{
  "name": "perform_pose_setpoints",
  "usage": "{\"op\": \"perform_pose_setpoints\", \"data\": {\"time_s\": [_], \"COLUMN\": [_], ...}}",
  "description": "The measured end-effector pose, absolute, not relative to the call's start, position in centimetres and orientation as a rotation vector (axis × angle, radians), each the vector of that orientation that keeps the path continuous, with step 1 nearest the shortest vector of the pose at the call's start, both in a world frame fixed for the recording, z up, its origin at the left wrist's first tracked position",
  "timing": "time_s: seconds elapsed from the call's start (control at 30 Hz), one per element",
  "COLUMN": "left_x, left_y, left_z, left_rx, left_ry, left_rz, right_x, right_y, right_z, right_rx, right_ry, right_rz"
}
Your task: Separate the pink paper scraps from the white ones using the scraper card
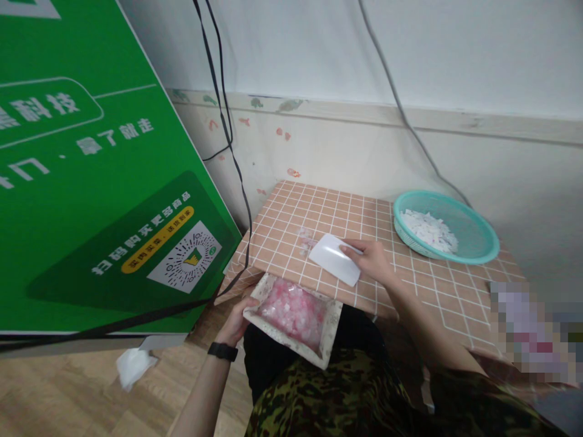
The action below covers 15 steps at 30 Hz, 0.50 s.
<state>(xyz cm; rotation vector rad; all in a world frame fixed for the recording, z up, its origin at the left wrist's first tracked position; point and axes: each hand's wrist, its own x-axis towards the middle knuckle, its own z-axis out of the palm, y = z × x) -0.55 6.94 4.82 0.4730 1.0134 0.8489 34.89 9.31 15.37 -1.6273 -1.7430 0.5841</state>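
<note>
On checked tablecloth (319, 212): teal basket (473, 237), R hand (371, 258) w/ white scraper (334, 259).

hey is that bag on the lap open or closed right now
Open: the bag gapes wide, pink and white bits visible inside, its edge held by the left hand.

The green board (91, 182) leaning at the left carries white Chinese characters, tilted; one line reads roughly "扫码购买更多商品". Below it a yellow strip (157, 240) holds small characters too fine to read, beside a QR code (186, 261) on a white patch.
</note>
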Motion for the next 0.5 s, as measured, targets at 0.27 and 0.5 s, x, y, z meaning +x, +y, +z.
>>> {"op": "perform_pose_setpoints", "data": {"time_s": [0.27, 0.5], "left_x": [-2.1, -2.9], "left_y": [7.3, 7.7], "left_z": [3.1, 3.1], "left_rx": [0.487, 0.471], "left_ry": [1.027, 1.052], "left_rz": [0.848, 0.853], "right_x": [35.3, 34.1], "right_y": [11.7, 13.2], "right_z": [14.7, 15.1], "right_rx": [-1.676, -1.553], "right_ry": [-1.753, -1.852], "right_rz": [0.491, 0.615]}}
